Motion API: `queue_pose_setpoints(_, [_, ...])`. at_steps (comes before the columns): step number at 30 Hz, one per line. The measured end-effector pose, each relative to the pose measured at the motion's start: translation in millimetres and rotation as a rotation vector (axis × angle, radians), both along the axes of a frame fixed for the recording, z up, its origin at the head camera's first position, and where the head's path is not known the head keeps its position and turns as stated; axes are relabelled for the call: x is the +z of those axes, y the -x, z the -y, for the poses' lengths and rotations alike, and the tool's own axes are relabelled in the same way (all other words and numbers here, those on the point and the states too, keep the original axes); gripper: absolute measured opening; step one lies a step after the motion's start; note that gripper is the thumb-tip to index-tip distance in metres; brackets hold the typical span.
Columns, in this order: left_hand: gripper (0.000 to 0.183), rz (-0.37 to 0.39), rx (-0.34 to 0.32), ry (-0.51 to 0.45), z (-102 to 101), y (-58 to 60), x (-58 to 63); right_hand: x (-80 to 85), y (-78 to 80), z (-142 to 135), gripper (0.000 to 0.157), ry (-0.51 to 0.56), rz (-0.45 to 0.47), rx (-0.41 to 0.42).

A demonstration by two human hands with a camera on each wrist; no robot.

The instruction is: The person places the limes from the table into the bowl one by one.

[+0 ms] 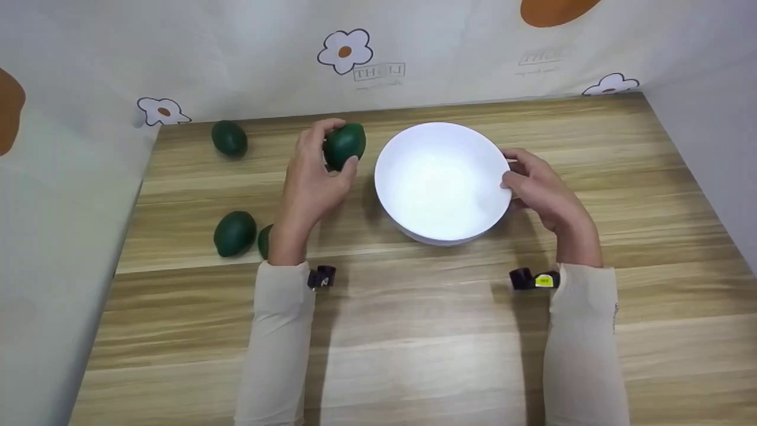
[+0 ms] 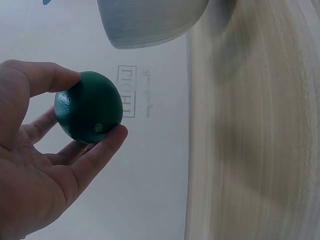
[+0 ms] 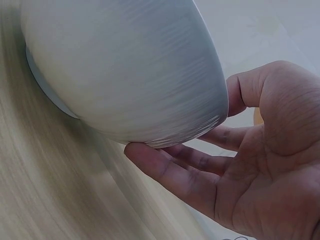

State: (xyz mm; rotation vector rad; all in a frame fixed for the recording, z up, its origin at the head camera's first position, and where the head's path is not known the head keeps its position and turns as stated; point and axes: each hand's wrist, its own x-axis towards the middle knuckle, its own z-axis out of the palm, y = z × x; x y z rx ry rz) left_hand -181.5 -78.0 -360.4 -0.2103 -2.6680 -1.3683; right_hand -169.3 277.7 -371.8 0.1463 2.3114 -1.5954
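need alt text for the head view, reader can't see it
A person's left hand holds a green lime-like fruit beside a white bowl, which the right hand grips. Three more green fruits lie on the wood-grain table at left, one partly hidden.

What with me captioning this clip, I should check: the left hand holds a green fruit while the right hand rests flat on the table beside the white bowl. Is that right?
Not quite: the right hand isn't flat on the table; the right wrist view shows it gripping the white bowl. The left hand does hold a green fruit.
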Motion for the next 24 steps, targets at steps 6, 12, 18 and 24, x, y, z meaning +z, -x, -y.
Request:
queue_pose_setpoints(6, [0.055, -0.012, -0.001, -0.006, -0.5, 1.0, 1.2, 1.1, 1.8, 0.8, 0.065, -0.012, 0.001, 0.004])
queue_pose_setpoints(12, [0.055, -0.027, -0.01, -0.011, -2.7, 1.4, 1.8, 1.5, 2.1, 0.6, 0.063, 0.001, 0.001, 0.005])
queue_pose_setpoints(18, [0.057, -0.006, -0.014, -0.021, -5.1, -0.3, 2.0, -0.1, -0.5, -0.2, 0.064, 0.014, 0.005, 0.004])
queue_pose_setpoints(24, [0.057, 0.008, -0.02, -0.03, -9.1, -0.7, 4.5, 0.9, 0.6, -0.7, 0.065, 0.011, 0.005, 0.0])
